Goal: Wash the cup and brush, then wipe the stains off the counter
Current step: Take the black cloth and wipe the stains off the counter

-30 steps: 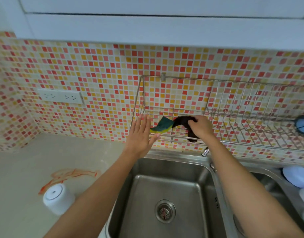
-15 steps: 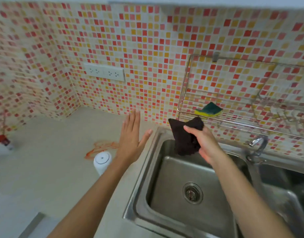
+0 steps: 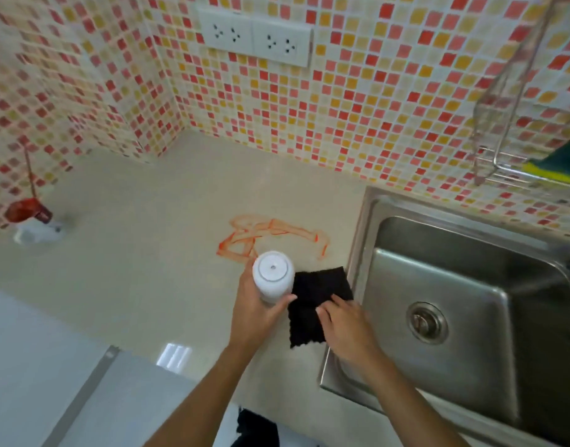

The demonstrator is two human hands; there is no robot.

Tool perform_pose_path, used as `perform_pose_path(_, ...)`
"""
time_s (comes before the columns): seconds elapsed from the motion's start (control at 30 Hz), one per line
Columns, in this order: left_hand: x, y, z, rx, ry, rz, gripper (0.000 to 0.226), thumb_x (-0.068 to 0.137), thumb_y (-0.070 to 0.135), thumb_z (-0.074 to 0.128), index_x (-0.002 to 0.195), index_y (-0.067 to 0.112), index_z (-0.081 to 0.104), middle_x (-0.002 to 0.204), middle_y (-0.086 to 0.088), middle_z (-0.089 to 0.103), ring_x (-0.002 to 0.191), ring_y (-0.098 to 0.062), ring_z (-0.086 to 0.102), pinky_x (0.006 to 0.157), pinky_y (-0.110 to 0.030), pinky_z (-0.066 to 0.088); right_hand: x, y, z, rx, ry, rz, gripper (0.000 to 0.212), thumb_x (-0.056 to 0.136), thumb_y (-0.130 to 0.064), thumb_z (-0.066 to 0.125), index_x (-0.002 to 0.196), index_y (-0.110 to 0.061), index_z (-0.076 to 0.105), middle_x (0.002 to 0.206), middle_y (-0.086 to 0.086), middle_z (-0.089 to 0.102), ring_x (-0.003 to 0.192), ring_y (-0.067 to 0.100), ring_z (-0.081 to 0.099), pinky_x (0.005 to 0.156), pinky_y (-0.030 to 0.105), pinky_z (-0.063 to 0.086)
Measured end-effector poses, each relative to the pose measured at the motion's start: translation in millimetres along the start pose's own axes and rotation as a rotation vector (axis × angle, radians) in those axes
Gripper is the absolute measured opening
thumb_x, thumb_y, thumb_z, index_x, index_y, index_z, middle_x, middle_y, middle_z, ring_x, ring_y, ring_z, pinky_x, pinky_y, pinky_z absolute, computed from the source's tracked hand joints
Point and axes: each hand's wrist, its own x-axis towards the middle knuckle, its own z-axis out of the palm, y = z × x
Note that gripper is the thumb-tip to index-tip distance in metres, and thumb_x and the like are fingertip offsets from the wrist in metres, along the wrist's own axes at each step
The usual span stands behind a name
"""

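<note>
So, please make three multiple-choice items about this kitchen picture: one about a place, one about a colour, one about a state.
1. Where does the dark cloth lie?
A. In the sink basin
B. On the counter, between the white cup and the sink
C. On the wire rack

2. What colour are the stains on the counter?
A. Orange-red
B. Blue
C. Black

3. What is the left hand doing?
A. Resting flat on the counter
B. Pressing the wall socket
C. Gripping the upside-down white cup

Answers:
1 B: the cloth is spread on the counter by the sink rim, under the fingers of the right hand.
2 A: the smears behind the cup are orange-red.
3 C: the fingers wrap around the cup, whose base faces up.
</note>
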Motion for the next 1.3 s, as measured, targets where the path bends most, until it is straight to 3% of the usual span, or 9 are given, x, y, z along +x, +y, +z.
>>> perform_pose_path(0.1, 10.1, -10.1, 3.8, -0.048, -0.021, -0.033, 0.103, 0.063, 0.038, 0.088, 0.145, 0.018, 0.029, 0.141, 0.009, 0.041, 0.131, 0.004, 0.036, 0.106, -0.006, 0.025, 2.6, -4.7, 14.7, -0.050, 0.173, -0.007, 0.040, 0.092, -0.030, 0.039, 0.117, -0.016, 0.066, 0.127, 0.010, 0.063, 0.118, 0.029, 0.057, 0.101, 0.046, 0.045)
perform_pose_path(0.27, 18.7, -24.0, 4.7, -0.073, -0.043, -0.017, 0.099, 0.062, 0.033, 0.090, 0.133, 0.048, 0.023, 0.137, 0.017, 0.042, 0.128, 0.008, 0.039, 0.106, -0.012, 0.032, 10.8, -13.4, 41.1, -0.200, 0.103, -0.099, 0.047, 0.100, -0.035, 0.030, 0.143, -0.022, 0.044, 0.150, 0.006, 0.041, 0.140, 0.027, 0.035, 0.116, 0.049, 0.019)
perform_pose_path(0.4, 24.2, -34.1, 2.9, -0.054, -0.076, -0.003, 0.103, 0.062, 0.032, 0.090, 0.132, 0.056, 0.018, 0.140, 0.009, 0.044, 0.130, -0.001, 0.042, 0.107, -0.024, 0.038, 24.6, -25.6, 52.1, -0.278, 0.092, -0.012, 0.053, 0.101, -0.043, 0.018, 0.151, -0.026, 0.024, 0.157, 0.010, 0.027, 0.145, 0.032, 0.022, 0.114, 0.059, 0.014)
perform_pose_path(0.53, 25.8, -36.6, 1.3, -0.024, -0.049, 0.029, 0.101, 0.064, 0.028, 0.089, 0.125, 0.067, 0.018, 0.134, 0.030, 0.041, 0.125, 0.006, 0.043, 0.102, -0.017, 0.040, 50.8, -26.7, 49.1, -0.282, 0.078, 0.013, 0.055, 0.097, -0.044, 0.020, 0.151, -0.031, 0.021, 0.160, 0.009, 0.019, 0.147, 0.033, 0.015, 0.113, 0.061, 0.011)
perform_pose_path(0.77, 49.0, -32.0, -59.3, -0.022, 0.157, -0.050, 0.098, 0.061, 0.028, 0.090, 0.127, 0.052, 0.022, 0.130, 0.017, 0.049, 0.110, 0.008, 0.049, 0.086, -0.002, 0.038, 36.6, -52.1, 60.0, -0.245, 0.129, 0.116, 0.057, 0.099, -0.046, 0.020, 0.153, -0.031, 0.016, 0.160, 0.008, 0.013, 0.147, 0.034, 0.015, 0.113, 0.062, 0.014)
perform_pose_path(0.87, 76.9, -31.4, -106.0, -0.008, 0.253, -0.017, 0.100, 0.062, 0.026, 0.089, 0.138, 0.024, 0.025, 0.118, 0.021, 0.053, 0.101, 0.014, 0.052, 0.080, 0.003, 0.036, 23.4, -118.4, 84.3, -0.170, 0.064, -0.038, 0.063, 0.096, -0.063, 0.022, 0.152, -0.035, 0.019, 0.160, 0.010, 0.016, 0.146, 0.038, 0.015, 0.113, 0.065, 0.008)
perform_pose_path(0.97, 98.5, -37.1, -135.7, 0.022, 0.322, -0.006, 0.101, 0.063, 0.026, 0.089, 0.140, 0.019, 0.023, 0.117, 0.021, 0.054, 0.096, 0.025, 0.049, 0.078, 0.005, 0.035, 95.8, -159.6, 94.3, -0.141, 0.074, -0.165, 0.059, 0.096, -0.063, 0.027, 0.150, -0.040, 0.023, 0.160, 0.006, 0.021, 0.145, 0.036, 0.019, 0.111, 0.068, 0.007)
perform_pose_path(1.13, 114.2, -49.8, -137.1, -0.003, 0.329, -0.028, 0.100, 0.063, 0.025, 0.090, 0.139, 0.022, 0.025, 0.115, 0.028, 0.051, 0.100, 0.019, 0.052, 0.080, 0.002, 0.039, 205.4, -99.0, 51.5, -0.193, 0.052, 0.130, 0.056, 0.097, -0.061, 0.018, 0.149, -0.048, 0.006, 0.163, -0.004, 0.001, 0.149, 0.026, 0.000, 0.111, 0.067, -0.003)
perform_pose_path(1.3, 124.6, -59.7, -128.0, -0.049, 0.298, -0.052, 0.101, 0.064, 0.023, 0.089, 0.141, 0.022, 0.024, 0.120, 0.022, 0.052, 0.103, 0.016, 0.052, 0.082, -0.001, 0.041, 92.3, -86.7, 64.7, -0.233, 0.166, 0.226, 0.057, 0.098, -0.056, 0.013, 0.152, -0.039, 0.010, 0.162, 0.005, 0.011, 0.148, 0.033, 0.008, 0.112, 0.066, 0.008)
